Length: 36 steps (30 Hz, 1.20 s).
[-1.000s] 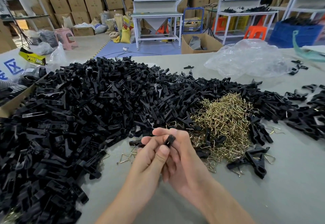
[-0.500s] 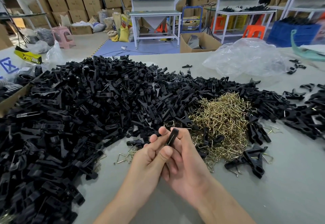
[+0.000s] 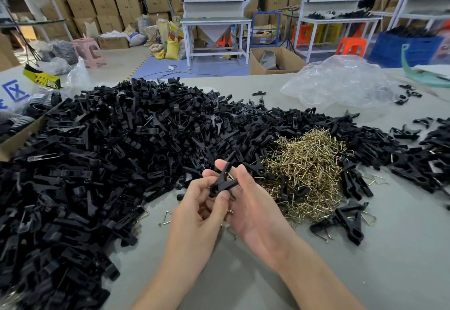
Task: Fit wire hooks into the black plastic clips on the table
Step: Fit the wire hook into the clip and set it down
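Pinching clip [image 3: 222, 183] btwn left hand [image 3: 199, 212], right hand [image 3: 258, 214]

Far beyond the hands [image 3: 226, 202], stacked cardboard boxes [image 3: 102, 0] line the back wall. A white workbench [image 3: 214, 21] with a green panel stands straight ahead, with a blue mat [image 3: 155, 66] on the pale floor before it. A second workbench [image 3: 338, 19] stands further right. A pink stool [image 3: 87, 51] sits far left, an orange stool [image 3: 350, 46] and a blue crate [image 3: 404, 46] far right. The light is even and soft.

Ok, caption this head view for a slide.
Left hand and right hand hold a black clip beside the wire hooks pile.
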Motion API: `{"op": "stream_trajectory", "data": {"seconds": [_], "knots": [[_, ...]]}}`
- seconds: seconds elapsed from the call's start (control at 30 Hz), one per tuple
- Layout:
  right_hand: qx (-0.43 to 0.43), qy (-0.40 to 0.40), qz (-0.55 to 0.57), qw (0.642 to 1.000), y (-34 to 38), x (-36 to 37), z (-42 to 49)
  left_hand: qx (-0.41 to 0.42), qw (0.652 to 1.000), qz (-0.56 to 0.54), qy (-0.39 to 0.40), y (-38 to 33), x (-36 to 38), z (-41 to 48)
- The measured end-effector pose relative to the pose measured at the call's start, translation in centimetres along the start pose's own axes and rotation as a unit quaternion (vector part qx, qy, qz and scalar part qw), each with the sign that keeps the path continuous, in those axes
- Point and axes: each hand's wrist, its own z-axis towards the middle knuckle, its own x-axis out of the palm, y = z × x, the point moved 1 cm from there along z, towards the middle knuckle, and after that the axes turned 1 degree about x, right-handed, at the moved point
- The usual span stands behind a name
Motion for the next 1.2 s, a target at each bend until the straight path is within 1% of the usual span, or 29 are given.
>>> {"op": "stream_trajectory", "data": {"seconds": [0.07,0.2,0.27,0.37,0.43,0.5,0.6,0.67,0.73,0.8,0.87,0.97,1.0,1.03,1.1,1.2], "knots": [[-0.015,0.010,0.000,1.000,-0.2,-0.2,0.0,0.014,1.000,0.017,-0.007,-0.1,0.0,-0.1],[-0.024,0.033,0.036,0.999,-0.6,-0.3,0.1,0.025,0.999,0.039,-0.019,0.0,0.0,-0.2],[-0.028,0.043,0.049,0.997,-0.7,-0.4,-0.2,0.028,0.999,0.037,-0.012,0.0,0.2,-0.4],[-0.038,0.030,0.070,0.996,-0.3,-0.6,-1.1,0.038,0.999,0.036,-0.011,-0.5,0.8,-0.6],[-0.052,-0.001,0.071,0.996,0.3,-1.0,-1.9,0.035,0.999,0.035,-0.007,-0.9,1.7,-0.7],[-0.066,-0.055,0.046,0.995,1.2,-1.9,-3.1,0.025,0.998,0.050,0.014,-1.4,3.4,-0.8],[-0.091,-0.153,0.008,0.984,3.0,-4.4,-6.0,0.012,0.995,0.074,0.061,-2.5,7.7,-1.1],[-0.111,-0.202,-0.018,0.973,4.8,-6.5,-8.8,0.012,0.993,0.076,0.090,-3.9,11.5,-1.6],[-0.140,-0.234,-0.045,0.961,7.3,-8.5,-11.6,0.020,0.992,0.050,0.115,-6.2,16.1,-1.9],[-0.186,-0.273,-0.049,0.943,10.3,-10.6,-14.2,0.023,0.989,0.003,0.146,-9.3,21.4,-1.2],[-0.225,-0.308,-0.048,0.923,13.1,-12.4,-16.5,0.019,0.984,-0.018,0.176,-12.6,26.5,0.4],[-0.227,-0.377,-0.044,0.897,15.8,-13.9,-19.0,-0.058,0.969,-0.062,0.232,-16.4,31.5,1.6],[-0.219,-0.391,-0.050,0.892,16.2,-14.3,-19.5,-0.075,0.965,-0.070,0.243,-16.6,32.3,1.4],[-0.213,-0.401,-0.056,0.889,16.3,-14.4,-19.8,-0.074,0.964,-0.068,0.247,-16.4,32.5,0.9],[-0.198,-0.410,-0.071,0.887,15.9,-14.3,-19.9,-0.036,0.967,-0.047,0.247,-15.1,30.9,-0.6],[-0.183,-0.390,-0.127,0.893,14.0,-12.8,-18.7,0.039,0.971,0.008,0.235,-11.9,25.6,-2.1]]}}
